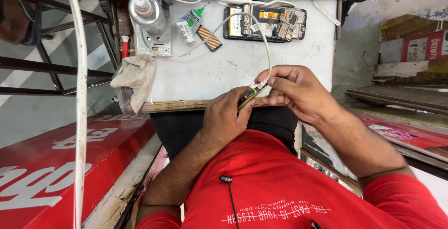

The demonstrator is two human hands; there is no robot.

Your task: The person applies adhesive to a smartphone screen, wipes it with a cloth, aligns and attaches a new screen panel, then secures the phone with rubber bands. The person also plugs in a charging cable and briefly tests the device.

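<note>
I see my left hand (224, 117) closed around a small tool with a yellow and black handle (246, 98). Its tip points up toward my other hand. My right hand (294, 91) pinches the end of a thin white cable (267, 51) between thumb and fingers, right where the tool's tip meets it. I cannot tell if the tip touches the cable end, because my fingers hide that spot. Both hands sit close together, just over the near edge of the white table (224, 72).

From the pinch, the cable curves up and away across the table, then bends off toward the left. Past the pinch, at the far side of the table, lies an opened phone (268, 22) with its insides showing. Further left of that are a small glue bottle with a green tip (189, 23), a little brown brush (209, 37) and a round silver can (147, 10). A crumpled beige cloth (135, 77) hangs off the table's left edge, well apart from my hands.
</note>
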